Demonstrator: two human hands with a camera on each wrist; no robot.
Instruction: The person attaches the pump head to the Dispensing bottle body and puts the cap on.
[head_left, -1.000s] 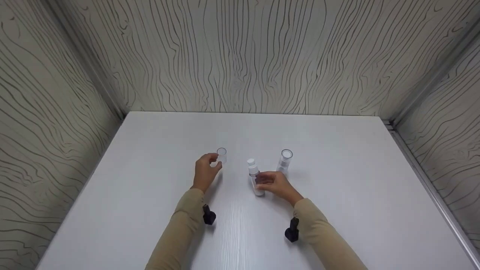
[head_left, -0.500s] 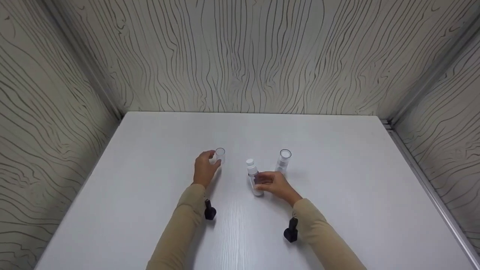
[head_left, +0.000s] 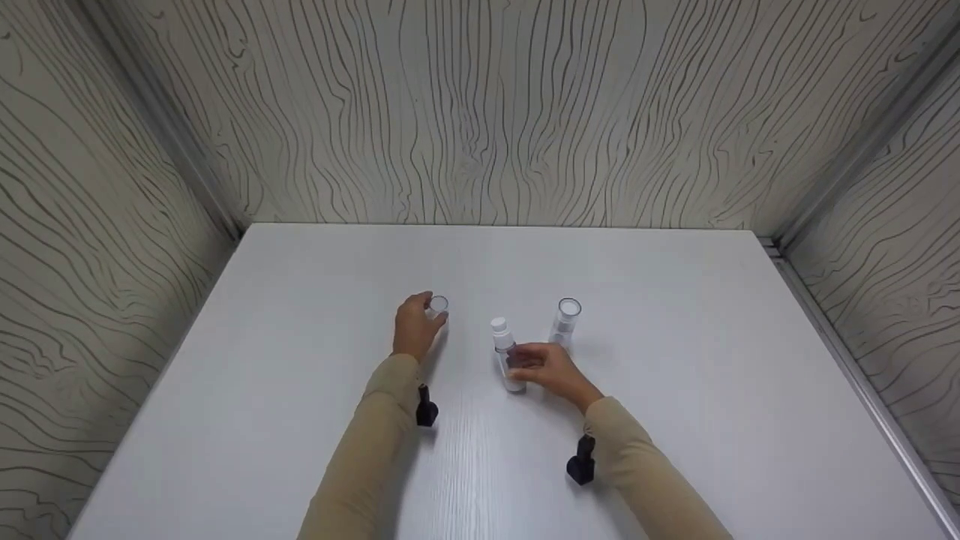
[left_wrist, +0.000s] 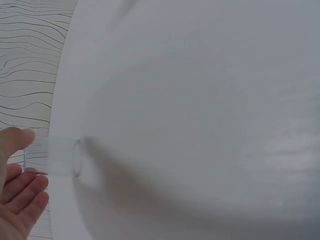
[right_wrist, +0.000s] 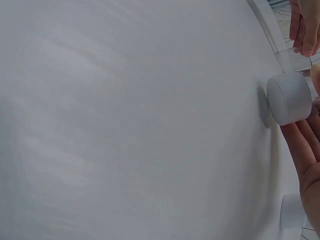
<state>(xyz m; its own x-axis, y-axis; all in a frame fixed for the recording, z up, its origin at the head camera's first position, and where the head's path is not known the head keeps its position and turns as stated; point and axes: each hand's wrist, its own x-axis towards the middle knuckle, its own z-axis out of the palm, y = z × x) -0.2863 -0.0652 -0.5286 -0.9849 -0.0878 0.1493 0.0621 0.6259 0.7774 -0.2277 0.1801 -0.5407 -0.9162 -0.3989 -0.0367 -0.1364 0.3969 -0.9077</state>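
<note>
My left hand (head_left: 416, 330) has its thumb and fingers around a clear plastic cap (head_left: 439, 306), a short tube that stands upright with its round rim uppermost. In the left wrist view the thumb lies on one side of the cap (left_wrist: 62, 156) and the fingertips on the other. My right hand (head_left: 553, 371) grips the lower body of a small clear pump bottle (head_left: 504, 345) with a white top. The bottle's white base (right_wrist: 290, 98) faces the camera in the right wrist view, close over the table.
A second bottle (head_left: 565, 322) with a clear cover over its white top stands just behind my right hand. All this is on a white table (head_left: 337, 277), with wood-grain panels (head_left: 480, 112) at the back and sides. Black wrist cameras (head_left: 581, 465) hang beside the sleeves.
My left hand has moved forward and a little right, and its thumb and fingers have come round the clear cap. The right hand and its pump bottle have stayed in place.
</note>
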